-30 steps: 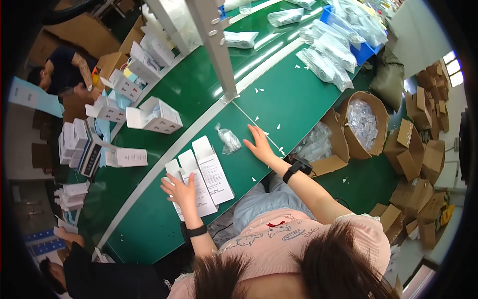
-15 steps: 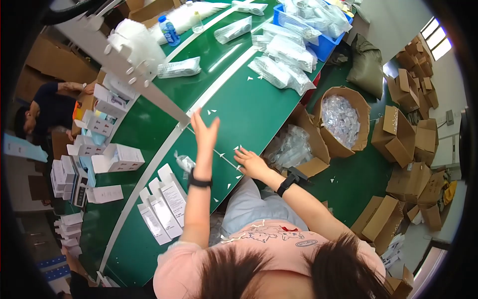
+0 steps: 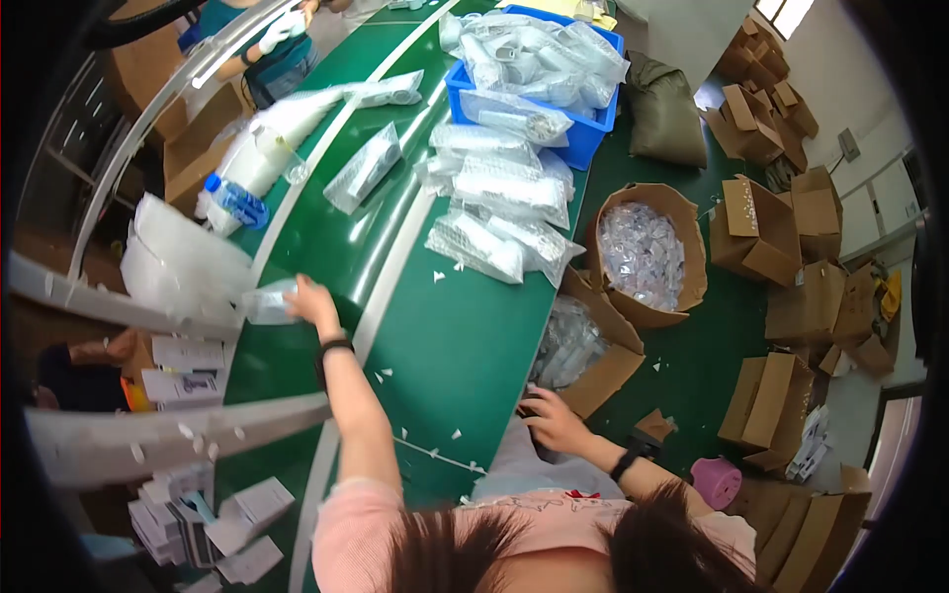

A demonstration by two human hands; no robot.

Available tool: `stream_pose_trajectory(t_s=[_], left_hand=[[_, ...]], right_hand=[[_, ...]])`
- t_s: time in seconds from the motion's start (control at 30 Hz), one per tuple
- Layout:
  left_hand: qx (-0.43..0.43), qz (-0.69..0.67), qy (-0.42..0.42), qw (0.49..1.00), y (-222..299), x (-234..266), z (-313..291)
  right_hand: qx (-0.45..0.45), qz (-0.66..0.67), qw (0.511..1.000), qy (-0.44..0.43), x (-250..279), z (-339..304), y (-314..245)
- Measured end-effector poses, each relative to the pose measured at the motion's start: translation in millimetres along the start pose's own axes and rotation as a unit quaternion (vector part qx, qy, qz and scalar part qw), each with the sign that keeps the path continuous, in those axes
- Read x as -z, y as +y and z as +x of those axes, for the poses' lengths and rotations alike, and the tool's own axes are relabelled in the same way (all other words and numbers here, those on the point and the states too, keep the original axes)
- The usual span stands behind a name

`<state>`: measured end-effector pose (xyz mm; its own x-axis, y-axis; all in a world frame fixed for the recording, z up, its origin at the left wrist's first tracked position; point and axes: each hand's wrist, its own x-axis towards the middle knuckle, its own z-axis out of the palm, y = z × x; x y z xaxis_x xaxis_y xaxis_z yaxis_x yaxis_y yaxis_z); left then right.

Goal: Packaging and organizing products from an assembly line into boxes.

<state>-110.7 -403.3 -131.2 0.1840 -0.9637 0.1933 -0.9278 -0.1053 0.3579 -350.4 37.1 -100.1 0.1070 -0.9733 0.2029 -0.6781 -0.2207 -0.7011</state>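
My left hand (image 3: 314, 301) reaches over the green table to the far-left side, fingers closed on the near end of a clear bubble-wrap packet (image 3: 269, 304). That packet lies on the green surface beside a white bubble-wrap roll (image 3: 183, 267). At the table's right edge, close to my lap, is my right hand (image 3: 556, 421). Its fingers curl inward by a small dark patch, and what they hold, if anything, I cannot make out. Several bubble-wrapped packets (image 3: 509, 188) lie piled on the table ahead, and one more packet (image 3: 363, 168) lies apart from them.
A blue crate (image 3: 588, 143) heaped with packets stands at the far end. A blue-capped bottle (image 3: 237, 203) is at the left. Cardboard boxes of clear plastic (image 3: 643, 252) stand right of the table. A metal post (image 3: 178, 435) crosses the left side. Another person's gloved hand (image 3: 282, 32) shows far off.
The view has shifted toward the far end of the table. My left hand has moved left onto the bubble-wrap packet and closed; my right hand has moved to the table's edge and curled.
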Motion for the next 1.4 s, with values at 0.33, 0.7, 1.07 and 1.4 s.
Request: stream_pose_trajectory(t_s=[0.33,0.7,1.07,1.4], left_hand=[[-0.175,-0.352,-0.358,0.847,158,58,-175],[-0.186,0.049,-0.107,0.975,186,-69,93],[0.021,0.018,-0.186,0.982,109,-30,-51],[-0.193,0.036,-0.009,0.981,125,61,-206]], right_hand=[[-0.238,-0.051,0.962,0.124,11,10,40],[-0.422,-0.020,0.892,0.162,11,-52,46],[-0.578,0.021,0.810,0.096,-8,-178,37],[-0.534,0.004,0.842,0.078,22,-234,134]])
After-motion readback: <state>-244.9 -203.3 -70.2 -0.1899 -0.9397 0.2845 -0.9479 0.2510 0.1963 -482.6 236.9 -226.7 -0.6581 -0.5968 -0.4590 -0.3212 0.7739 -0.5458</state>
